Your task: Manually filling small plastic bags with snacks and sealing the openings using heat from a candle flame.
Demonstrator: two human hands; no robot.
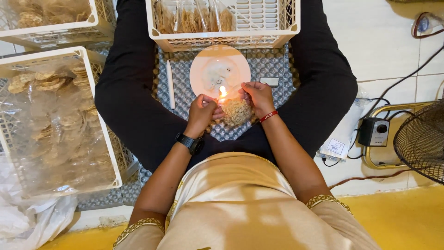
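Note:
I sit cross-legged on the floor. My left hand (202, 112) and my right hand (258, 97) together hold a small clear plastic bag of pale crackers (236, 111) between them. Its top edge is at a small candle flame (222, 91) that burns on a pale round plate (207, 69) just beyond my hands. A white candle stick (170, 83) lies to the left of the plate. My left wrist has a black watch and my right wrist a red band.
A white plastic crate (240, 39) with bagged crackers stands beyond the plate. Two more crates (99, 106) lined with plastic and filled with crackers stand at the left. A fan (423, 141), a small adapter (373, 132) and cables lie at the right.

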